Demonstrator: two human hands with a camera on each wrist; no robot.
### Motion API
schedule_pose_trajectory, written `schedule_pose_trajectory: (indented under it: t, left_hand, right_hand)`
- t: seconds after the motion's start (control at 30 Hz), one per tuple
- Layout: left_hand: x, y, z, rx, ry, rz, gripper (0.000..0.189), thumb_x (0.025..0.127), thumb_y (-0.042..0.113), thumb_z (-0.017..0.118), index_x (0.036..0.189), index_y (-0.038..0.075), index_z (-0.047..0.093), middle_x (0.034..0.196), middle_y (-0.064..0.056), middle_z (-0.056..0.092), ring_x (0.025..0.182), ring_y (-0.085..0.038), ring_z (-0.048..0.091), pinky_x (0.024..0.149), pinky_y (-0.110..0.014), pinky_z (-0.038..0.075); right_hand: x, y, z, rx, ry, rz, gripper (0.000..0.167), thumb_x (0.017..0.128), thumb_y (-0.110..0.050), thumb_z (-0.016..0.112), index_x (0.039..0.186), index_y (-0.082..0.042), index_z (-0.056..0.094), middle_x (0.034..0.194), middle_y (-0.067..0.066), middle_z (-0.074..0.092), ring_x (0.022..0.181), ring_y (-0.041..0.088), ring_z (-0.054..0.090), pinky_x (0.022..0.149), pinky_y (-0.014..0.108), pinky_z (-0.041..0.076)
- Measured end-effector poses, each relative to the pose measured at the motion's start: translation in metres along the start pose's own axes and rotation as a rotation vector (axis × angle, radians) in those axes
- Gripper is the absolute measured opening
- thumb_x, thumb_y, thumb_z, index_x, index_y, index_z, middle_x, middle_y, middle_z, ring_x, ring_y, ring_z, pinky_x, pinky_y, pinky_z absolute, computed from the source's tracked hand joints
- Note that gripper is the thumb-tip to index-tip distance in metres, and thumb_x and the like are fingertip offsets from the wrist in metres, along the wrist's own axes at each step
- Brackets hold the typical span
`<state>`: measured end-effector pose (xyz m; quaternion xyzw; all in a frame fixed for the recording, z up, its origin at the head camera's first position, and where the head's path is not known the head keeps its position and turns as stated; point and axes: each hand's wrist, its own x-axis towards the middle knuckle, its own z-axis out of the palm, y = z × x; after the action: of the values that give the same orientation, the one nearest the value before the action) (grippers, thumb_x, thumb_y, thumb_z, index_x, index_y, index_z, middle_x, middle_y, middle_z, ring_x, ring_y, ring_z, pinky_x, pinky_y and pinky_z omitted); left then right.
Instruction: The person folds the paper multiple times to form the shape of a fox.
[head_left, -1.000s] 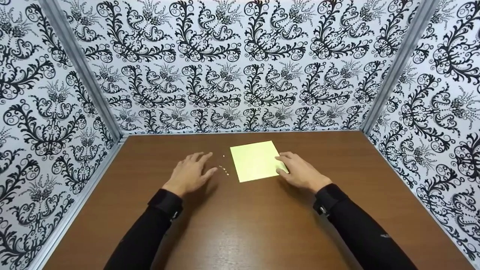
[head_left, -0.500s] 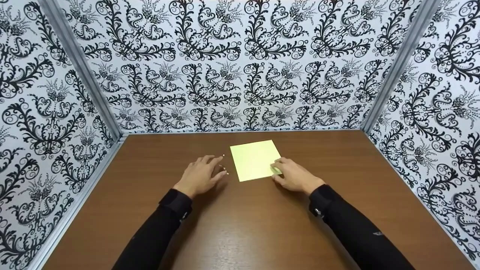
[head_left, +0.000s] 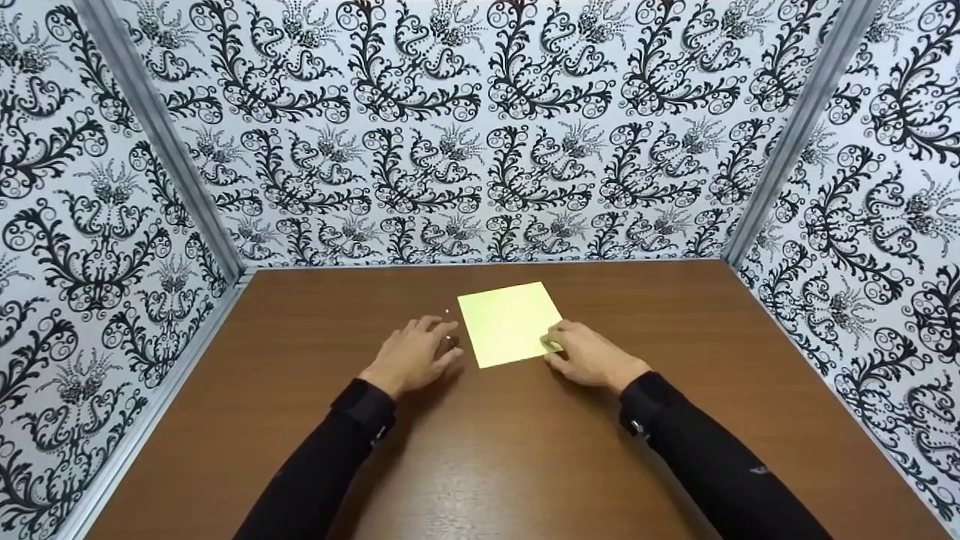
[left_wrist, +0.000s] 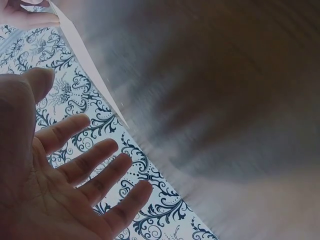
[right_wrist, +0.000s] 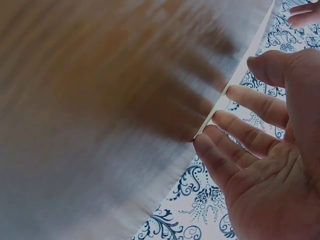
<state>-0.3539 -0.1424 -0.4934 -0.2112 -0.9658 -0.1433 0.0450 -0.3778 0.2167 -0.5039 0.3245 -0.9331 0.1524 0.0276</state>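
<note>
A square sheet of yellow paper point(head_left: 508, 324) lies flat on the brown table, slightly turned, towards its far side. My right hand point(head_left: 592, 354) rests its fingertips on the sheet's near right corner. In the right wrist view the fingers point(right_wrist: 250, 131) are nearly straight and touch the thin edge of the paper point(right_wrist: 212, 110); the thumb stands apart from it. My left hand point(head_left: 416, 354) hovers just left of the sheet with nothing in it. Its fingers point(left_wrist: 95, 165) are spread and relaxed in the left wrist view.
Small white specks point(head_left: 448, 310) show on the table between the left hand and the sheet; the left fingers partly cover them. Walls with black scroll patterns point(head_left: 480, 135) enclose the table point(head_left: 510, 465) at the back and both sides, with grey metal posts point(head_left: 161, 142) at the corners.
My left hand has moved right, closer to the paper, and slightly towards me. My right hand has shifted a little left, further onto the sheet. The paper has slid only slightly.
</note>
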Motion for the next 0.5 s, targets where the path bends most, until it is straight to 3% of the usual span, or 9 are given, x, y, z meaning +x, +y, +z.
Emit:
schedule_pose_trajectory:
  t: [0.5]
  left_hand:
    - [0.001,0.012,0.005,-0.013,0.012,0.052,0.060,0.112,0.041,0.076,0.163,0.010,0.067,0.163,-0.024,0.066,0.149,-0.051,0.064,0.118,-0.076,0.057]
  right_hand:
    - [-0.007,-0.009,-0.002,0.044,0.049,-0.113,0.018,0.111,-0.006,0.070,0.119,0.003,0.085,0.124,0.020,0.082,0.121,0.038,0.079,0.108,0.055,0.066]
